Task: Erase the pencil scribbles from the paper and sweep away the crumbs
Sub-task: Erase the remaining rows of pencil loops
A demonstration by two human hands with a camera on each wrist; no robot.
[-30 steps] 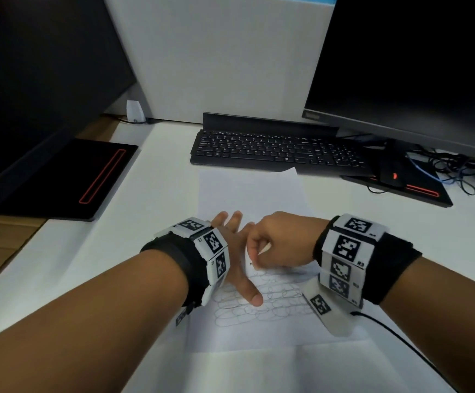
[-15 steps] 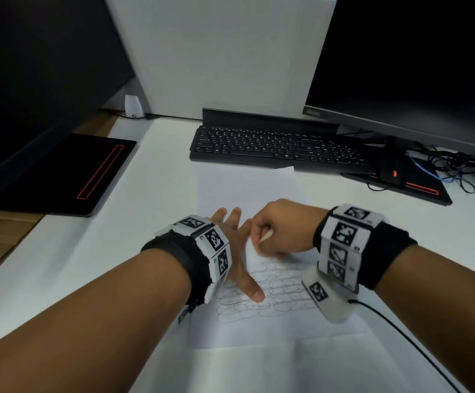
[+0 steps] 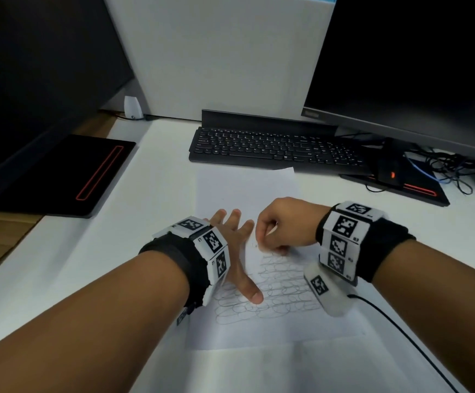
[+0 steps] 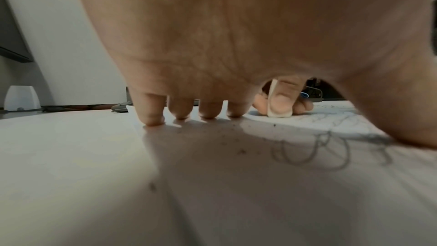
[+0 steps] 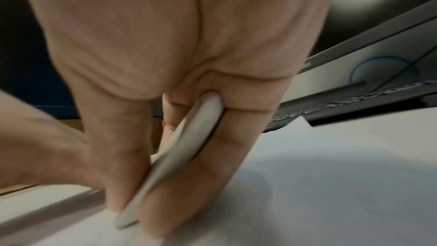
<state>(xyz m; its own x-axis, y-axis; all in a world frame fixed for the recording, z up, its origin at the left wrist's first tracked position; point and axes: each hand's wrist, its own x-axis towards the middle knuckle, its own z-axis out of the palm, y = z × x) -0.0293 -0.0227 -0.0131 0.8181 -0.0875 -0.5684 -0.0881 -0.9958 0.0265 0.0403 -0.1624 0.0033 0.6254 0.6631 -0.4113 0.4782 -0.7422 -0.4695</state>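
A person is erasing pencil scribbles (image 3: 276, 290) from one sheet of paper (image 3: 245, 188) lying on a white worktop (image 3: 89, 265), just near of a single black keyboard (image 3: 276, 150). The left hand (image 3: 235, 245) is lying flat with fingers spread, its four fingertips (image 4: 153, 119) and thumb pressing the sheet down at the left of the scribbled patch. The right hand (image 3: 284, 222) is pinching one flat white eraser (image 5: 179, 160) between thumb and fingers, its lower edge touching the paper at the far edge of the scribbles. Judging by the rows of loops lying unerased toward the near side, the erasing step is in hand and far from finished, and sweeping is not yet begun. The next move is calling for short firm strokes worked nearward across the loops, with the left hand pinning the sheet so it is not creasing. Dark crumbs (image 4: 241, 151) are lying scattered on the paper beneath the left palm, too many and too small to count. Two dark monitors are standing at the far left and far right, and one small white object (image 3: 132, 107) is sitting at the far left.
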